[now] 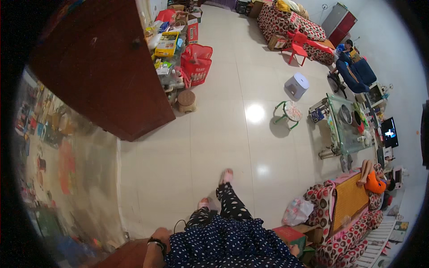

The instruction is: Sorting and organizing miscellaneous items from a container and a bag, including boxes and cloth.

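Note:
My left hand, with a dark band at the wrist, hangs low beside my navy polka-dot top. Its fingers are partly hidden, and whether it holds anything cannot be made out. A thin black loop of cord shows just beside it. At my other side, only a small part of my right hand shows past the top, close to a red and green cardboard box. Its grip is hidden too. Below are my patterned black trousers and pink slippers, one foot ahead of the other on pale floor tiles.
A brown door stands ajar at left. Beyond a stool sits a red bag. Right are a green-legged stool, glass table, white plastic bag and sofa, where a person lies. Another person sits farther back.

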`<action>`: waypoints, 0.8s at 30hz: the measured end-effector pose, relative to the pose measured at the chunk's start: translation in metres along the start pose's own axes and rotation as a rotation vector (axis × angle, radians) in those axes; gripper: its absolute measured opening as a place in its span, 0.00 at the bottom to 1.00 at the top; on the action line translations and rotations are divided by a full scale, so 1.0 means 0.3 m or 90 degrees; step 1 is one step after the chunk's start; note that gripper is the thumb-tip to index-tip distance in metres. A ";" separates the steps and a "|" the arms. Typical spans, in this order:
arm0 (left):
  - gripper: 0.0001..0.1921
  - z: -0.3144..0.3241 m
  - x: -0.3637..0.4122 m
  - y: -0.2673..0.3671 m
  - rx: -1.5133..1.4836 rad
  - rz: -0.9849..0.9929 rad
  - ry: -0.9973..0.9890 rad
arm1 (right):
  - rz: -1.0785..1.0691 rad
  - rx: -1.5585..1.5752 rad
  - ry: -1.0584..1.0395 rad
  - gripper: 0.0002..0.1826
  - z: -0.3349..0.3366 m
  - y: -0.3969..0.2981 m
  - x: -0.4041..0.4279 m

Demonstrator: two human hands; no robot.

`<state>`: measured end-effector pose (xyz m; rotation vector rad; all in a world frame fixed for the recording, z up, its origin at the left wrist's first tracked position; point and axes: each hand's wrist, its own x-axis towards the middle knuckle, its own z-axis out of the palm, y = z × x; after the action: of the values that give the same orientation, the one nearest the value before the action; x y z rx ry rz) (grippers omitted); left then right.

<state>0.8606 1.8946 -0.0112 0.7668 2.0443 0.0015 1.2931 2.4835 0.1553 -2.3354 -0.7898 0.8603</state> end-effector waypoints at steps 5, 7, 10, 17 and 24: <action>0.20 -0.806 -0.040 0.147 -0.454 -0.223 0.240 | -0.069 0.019 -0.278 0.21 0.617 -0.162 -0.087; 0.16 -1.062 0.074 0.199 -0.628 -0.186 0.374 | -0.285 -0.174 -0.296 0.23 0.869 -0.281 -0.120; 0.14 -1.446 0.097 0.300 -0.754 -0.140 0.393 | -0.294 -0.203 -0.483 0.21 1.187 -0.722 -0.558; 0.14 -1.667 0.325 0.184 -0.827 -0.310 0.273 | -0.633 -0.237 -0.713 0.16 1.688 -1.375 -1.012; 0.14 -1.678 0.615 -0.012 -0.801 -0.352 0.050 | -0.428 -0.359 -0.713 0.16 1.921 -1.477 -0.925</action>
<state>0.4027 2.1314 0.1359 -0.5755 1.7781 0.9078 0.5652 2.7580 0.1674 -1.5471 -2.3286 1.7454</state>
